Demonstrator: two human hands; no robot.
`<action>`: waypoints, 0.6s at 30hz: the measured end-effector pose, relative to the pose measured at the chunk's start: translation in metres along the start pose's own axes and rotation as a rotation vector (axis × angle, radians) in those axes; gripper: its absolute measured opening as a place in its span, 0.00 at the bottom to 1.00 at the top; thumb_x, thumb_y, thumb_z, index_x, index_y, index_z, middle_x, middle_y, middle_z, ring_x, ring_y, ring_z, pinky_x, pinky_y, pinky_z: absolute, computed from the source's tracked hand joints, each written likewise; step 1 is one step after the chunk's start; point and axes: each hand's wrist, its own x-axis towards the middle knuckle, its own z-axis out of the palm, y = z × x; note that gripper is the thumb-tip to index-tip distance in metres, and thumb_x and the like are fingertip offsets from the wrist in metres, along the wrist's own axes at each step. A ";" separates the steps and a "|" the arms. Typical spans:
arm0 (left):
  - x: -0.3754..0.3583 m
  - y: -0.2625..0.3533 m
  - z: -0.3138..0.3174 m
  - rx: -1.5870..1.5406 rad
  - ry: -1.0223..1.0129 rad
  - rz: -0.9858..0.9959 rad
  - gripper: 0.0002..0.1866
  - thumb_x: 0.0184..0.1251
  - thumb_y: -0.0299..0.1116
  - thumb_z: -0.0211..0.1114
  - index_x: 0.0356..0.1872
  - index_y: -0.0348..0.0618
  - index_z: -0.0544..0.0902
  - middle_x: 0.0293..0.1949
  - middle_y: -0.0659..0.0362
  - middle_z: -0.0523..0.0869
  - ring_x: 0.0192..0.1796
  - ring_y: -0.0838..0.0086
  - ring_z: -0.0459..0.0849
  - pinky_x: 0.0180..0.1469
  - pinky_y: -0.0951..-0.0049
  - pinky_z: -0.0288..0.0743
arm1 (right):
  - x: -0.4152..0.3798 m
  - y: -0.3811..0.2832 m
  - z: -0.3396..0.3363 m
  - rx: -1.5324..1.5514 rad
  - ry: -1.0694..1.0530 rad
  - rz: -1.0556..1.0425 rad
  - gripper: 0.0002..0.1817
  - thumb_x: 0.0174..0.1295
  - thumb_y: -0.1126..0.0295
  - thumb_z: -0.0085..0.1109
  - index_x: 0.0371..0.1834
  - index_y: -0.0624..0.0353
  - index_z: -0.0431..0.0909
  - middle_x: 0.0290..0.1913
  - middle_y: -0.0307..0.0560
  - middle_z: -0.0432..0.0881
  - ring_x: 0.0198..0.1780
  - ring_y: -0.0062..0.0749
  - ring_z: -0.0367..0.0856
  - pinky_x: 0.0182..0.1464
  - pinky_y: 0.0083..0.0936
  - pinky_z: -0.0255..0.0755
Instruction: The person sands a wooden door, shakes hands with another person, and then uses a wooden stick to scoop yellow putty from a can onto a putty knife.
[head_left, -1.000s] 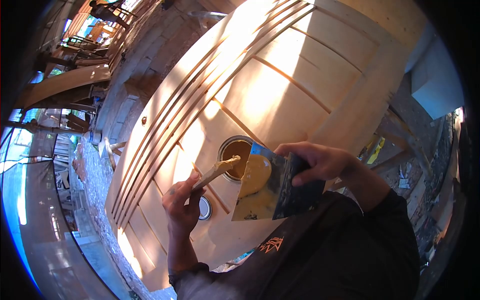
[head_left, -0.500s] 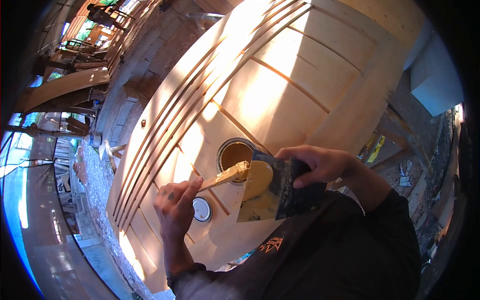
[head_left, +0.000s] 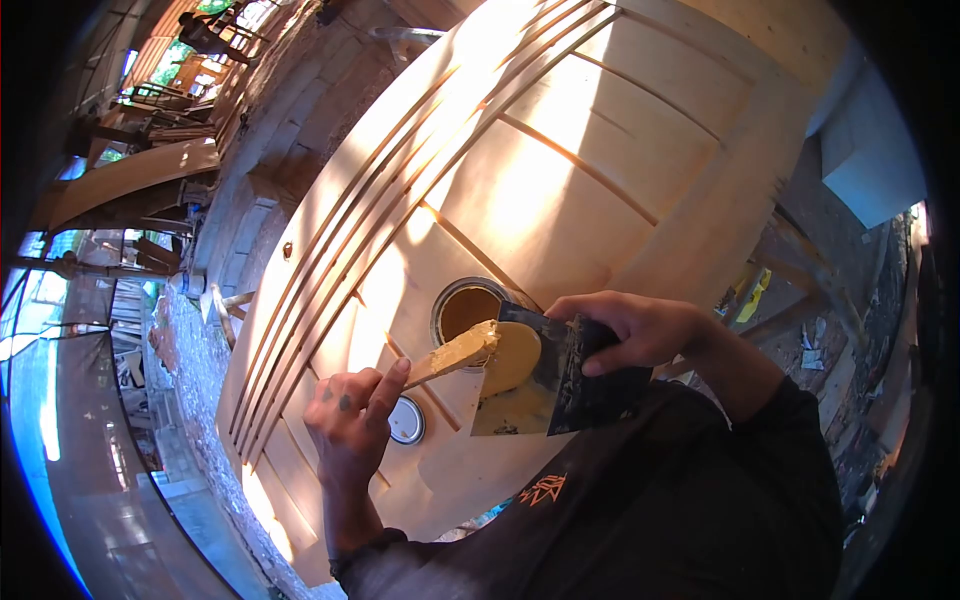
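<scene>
My left hand [head_left: 350, 415] is closed around a flat wooden stick [head_left: 452, 358] whose far end is coated in thick yellow-tan paste. That end meets the paste on a wide black-and-metal scraper [head_left: 560, 375]. Its black handle part is gripped by my right hand [head_left: 645, 330], fingers above and thumb folded in. A round mound of yellow paste [head_left: 514, 357] lies on the scraper's blade. Partly behind the blade stands an open can [head_left: 465, 305] with brownish-yellow content. The round lid [head_left: 405, 420] lies on the grooved wooden panel [head_left: 640, 150] beside my left hand.
Wooden supports [head_left: 800, 260] show under the panel's right side. A pale box [head_left: 875, 150] is at the upper right. Timber pieces [head_left: 150, 180] and a dark mesh screen [head_left: 80, 440] are on the left. A person [head_left: 205, 35] is far off at the upper left.
The scraper has shifted very slightly to the left and up, and the stick's coated end has moved slightly with it. Both hands keep their holds.
</scene>
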 end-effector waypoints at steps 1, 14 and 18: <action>0.000 0.000 -0.001 0.003 -0.008 0.006 0.26 0.47 0.23 0.67 0.50 0.60 0.81 0.28 0.66 0.74 0.27 0.76 0.76 0.27 0.73 0.69 | 0.000 -0.001 0.000 0.000 -0.004 0.019 0.33 0.56 0.80 0.60 0.65 0.68 0.57 0.55 0.48 0.72 0.57 0.26 0.69 0.62 0.24 0.63; 0.007 -0.009 -0.021 0.068 -0.157 0.077 0.23 0.48 0.22 0.65 0.48 0.56 0.82 0.28 0.63 0.76 0.27 0.73 0.77 0.29 0.70 0.69 | 0.002 -0.005 0.000 -0.181 -0.024 0.054 0.33 0.55 0.79 0.62 0.64 0.66 0.59 0.57 0.49 0.71 0.59 0.29 0.69 0.63 0.25 0.62; 0.002 -0.019 -0.011 -0.161 -0.078 -0.053 0.25 0.46 0.19 0.68 0.50 0.49 0.81 0.27 0.59 0.81 0.25 0.68 0.78 0.29 0.69 0.70 | -0.001 -0.017 0.000 -0.153 0.005 0.049 0.32 0.54 0.80 0.63 0.63 0.66 0.60 0.57 0.49 0.71 0.59 0.28 0.69 0.63 0.25 0.62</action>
